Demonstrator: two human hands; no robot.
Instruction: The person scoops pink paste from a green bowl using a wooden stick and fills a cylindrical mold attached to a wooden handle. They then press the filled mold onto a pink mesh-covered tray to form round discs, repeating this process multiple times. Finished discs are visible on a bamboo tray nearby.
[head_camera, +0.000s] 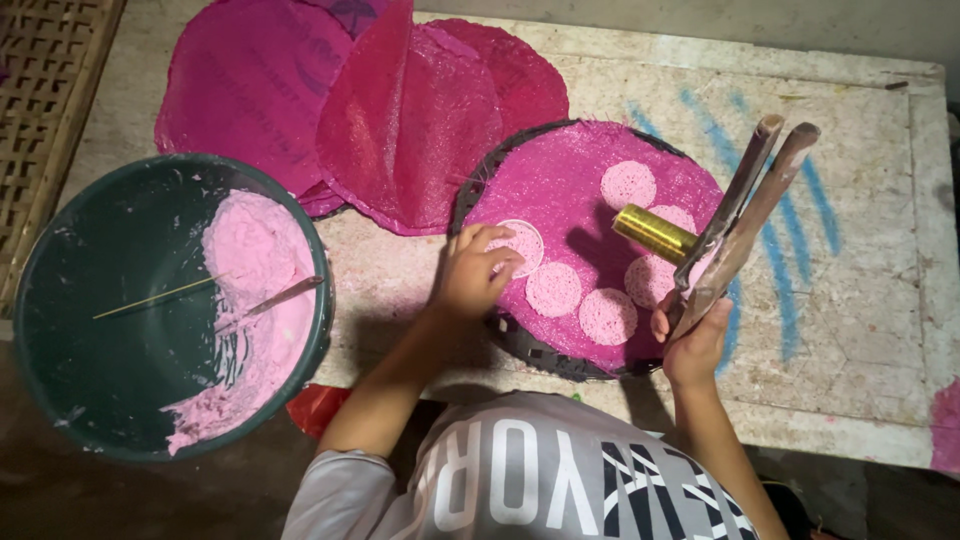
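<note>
The person leans over a worn table (860, 300), and near the left elbow a green bucket (110, 260) holds pink dough (265, 300) with two thin sticks (215, 295) lying in it. The right hand (692, 345) is wrapped tight around the two long handles of a press (735, 215) with a brass cylinder at its head. The left hand (470, 270) rests loosely curled, fingertips on one pink disc (522, 245) on the tray (600, 240); several more discs lie beside it. The discs look soft, damp and thin, likely to tear, so lifting by the edge with flat fingers seems safest. Beyond lie stacked pink sheets (400, 110).
</note>
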